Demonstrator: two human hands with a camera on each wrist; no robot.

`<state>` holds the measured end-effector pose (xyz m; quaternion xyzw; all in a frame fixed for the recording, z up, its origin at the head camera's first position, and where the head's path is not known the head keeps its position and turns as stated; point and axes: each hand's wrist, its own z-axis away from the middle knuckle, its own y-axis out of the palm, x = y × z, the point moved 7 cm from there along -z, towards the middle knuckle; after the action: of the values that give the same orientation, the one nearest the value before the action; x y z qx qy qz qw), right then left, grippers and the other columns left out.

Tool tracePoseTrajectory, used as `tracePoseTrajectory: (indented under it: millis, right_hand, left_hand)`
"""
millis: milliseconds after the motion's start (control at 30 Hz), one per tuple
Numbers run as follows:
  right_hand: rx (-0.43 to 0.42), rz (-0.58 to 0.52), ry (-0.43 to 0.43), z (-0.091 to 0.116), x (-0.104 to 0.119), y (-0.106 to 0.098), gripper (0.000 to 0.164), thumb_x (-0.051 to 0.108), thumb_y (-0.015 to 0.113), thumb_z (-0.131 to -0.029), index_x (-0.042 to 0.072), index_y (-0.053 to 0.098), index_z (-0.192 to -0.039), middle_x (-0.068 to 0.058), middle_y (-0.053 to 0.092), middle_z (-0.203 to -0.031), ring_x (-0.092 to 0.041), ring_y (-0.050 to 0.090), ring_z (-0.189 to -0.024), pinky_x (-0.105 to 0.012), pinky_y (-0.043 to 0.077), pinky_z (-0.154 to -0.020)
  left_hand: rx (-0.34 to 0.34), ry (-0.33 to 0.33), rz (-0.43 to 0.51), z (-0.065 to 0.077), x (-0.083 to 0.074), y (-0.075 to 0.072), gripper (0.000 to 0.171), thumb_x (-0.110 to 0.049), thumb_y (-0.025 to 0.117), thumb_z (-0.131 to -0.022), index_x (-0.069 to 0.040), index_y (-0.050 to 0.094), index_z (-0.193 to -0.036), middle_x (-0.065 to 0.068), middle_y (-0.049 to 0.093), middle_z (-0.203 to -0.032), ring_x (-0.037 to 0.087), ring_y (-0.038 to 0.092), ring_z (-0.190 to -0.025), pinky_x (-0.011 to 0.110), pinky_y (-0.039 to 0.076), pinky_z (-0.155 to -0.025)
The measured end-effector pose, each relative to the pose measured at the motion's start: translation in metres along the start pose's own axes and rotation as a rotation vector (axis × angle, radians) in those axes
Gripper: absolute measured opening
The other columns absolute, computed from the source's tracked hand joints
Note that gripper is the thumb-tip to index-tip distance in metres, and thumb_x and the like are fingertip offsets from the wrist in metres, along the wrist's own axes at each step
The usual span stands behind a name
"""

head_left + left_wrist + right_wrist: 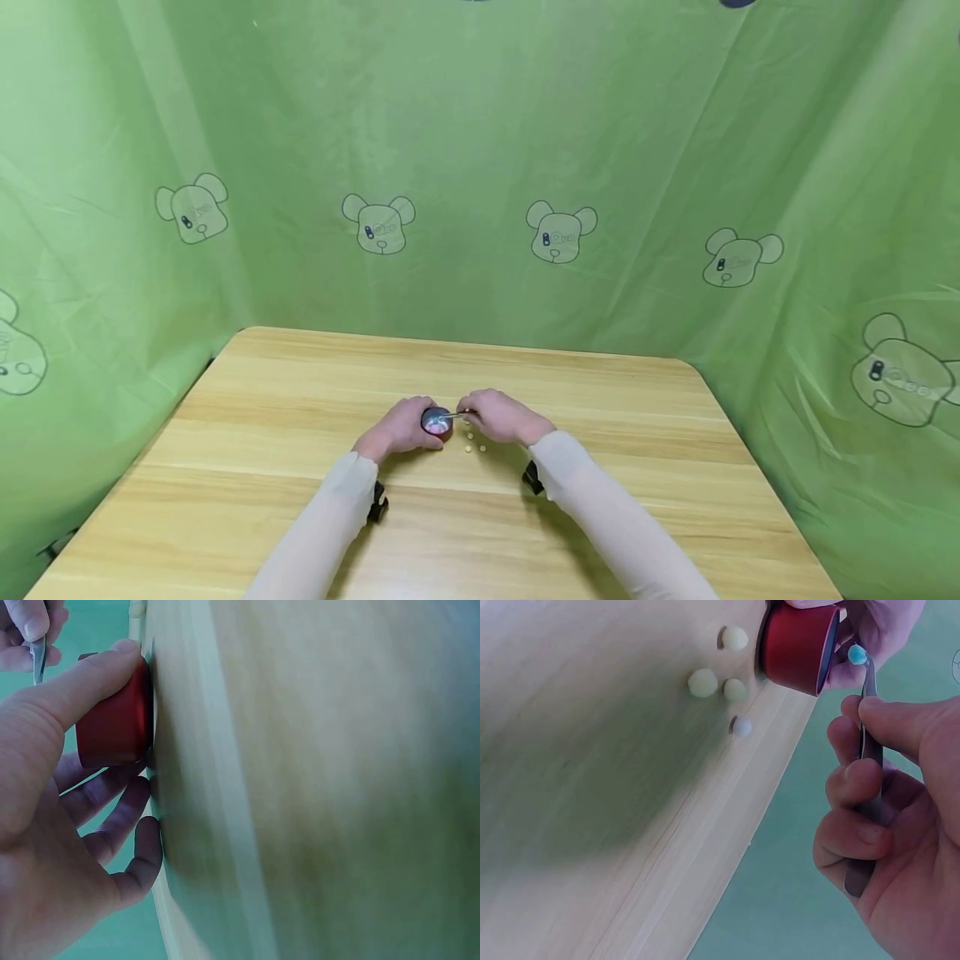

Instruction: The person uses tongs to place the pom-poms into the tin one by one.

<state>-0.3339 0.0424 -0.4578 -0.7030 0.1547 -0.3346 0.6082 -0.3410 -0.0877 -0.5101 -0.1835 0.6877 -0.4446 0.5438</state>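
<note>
A small red cup (799,649) with a shiny inside stands on the wooden table. My left hand (405,427) holds it from the side, thumb and fingers around its wall, as the left wrist view (112,720) also shows. Metal tweezers (870,739) are gripped in my right hand (501,417). Their tips pinch a small turquoise pom-pom (857,655) right at the mouth of the cup. Several pale pom-poms (703,683) lie on the tabletop beside the cup, below my right hand.
The light wooden table (645,492) has rounded far corners. Green curtain (465,125) with bear-face prints surrounds it at the back and sides. Dark wrist devices (533,477) sit under both sleeved forearms.
</note>
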Motion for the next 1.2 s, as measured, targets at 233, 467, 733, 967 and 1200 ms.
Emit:
tracePoseTrajectory:
  millis: [233,467,733,967,1200]
  right_hand:
    - [0.013,0.008,0.008,0.0002,0.0003,0.0021,0.017,0.012,0.055,-0.095,0.009,0.066,-0.107,-0.001,0.063,-0.096,-0.013,0.059,-0.087,-0.031,0.050,-0.082]
    - [0.023,0.009,0.005,-0.0010,0.0015,0.0036,0.017,0.011,0.055,-0.095,0.009,0.066,-0.107,-0.001,0.064,-0.096,-0.014,0.060,-0.087,-0.032,0.050,-0.082]
    - [0.022,0.013,0.006,-0.0018,0.0002,0.0036,0.016,0.011,0.055,-0.095,0.009,0.066,-0.107,-0.002,0.064,-0.096,-0.014,0.060,-0.088,-0.032,0.050,-0.082]
    - [0.005,0.022,-0.019,-0.0047,0.0018,0.0028,0.017,0.013,0.055,-0.096,0.008,0.066,-0.108,-0.002,0.064,-0.097,-0.013,0.060,-0.087,-0.030,0.050,-0.081]
    - [0.023,0.004,0.006,-0.0069,-0.0004,0.0062,0.018,0.013,0.054,-0.096,0.008,0.066,-0.108,-0.002,0.065,-0.099,-0.014,0.060,-0.089,-0.031,0.049,-0.083]
  left_hand:
    - [-0.001,-0.004,0.002,0.0003,-0.0005,-0.0001,0.054,-0.030,0.084,-0.069,-0.007,0.058,-0.111,0.003,0.062,-0.103,0.021,0.057,-0.095,0.039,0.044,-0.089]
    - [-0.006,0.010,0.007,0.0016,0.0001,0.0008,0.054,-0.028,0.085,-0.069,-0.006,0.058,-0.110,0.004,0.062,-0.102,0.021,0.057,-0.095,0.039,0.045,-0.089]
    - [-0.005,0.007,0.008,0.0009,-0.0003,-0.0025,0.054,-0.028,0.084,-0.069,-0.006,0.058,-0.112,0.004,0.062,-0.103,0.020,0.057,-0.094,0.038,0.045,-0.088]
    - [0.000,0.005,0.004,0.0000,-0.0029,-0.0050,0.055,-0.027,0.085,-0.068,-0.005,0.058,-0.111,0.005,0.062,-0.102,0.021,0.057,-0.094,0.037,0.045,-0.088]
    - [0.002,-0.005,0.005,0.0009,-0.0010,-0.0029,0.054,-0.028,0.085,-0.069,-0.006,0.058,-0.111,0.004,0.062,-0.102,0.020,0.057,-0.094,0.038,0.045,-0.088]
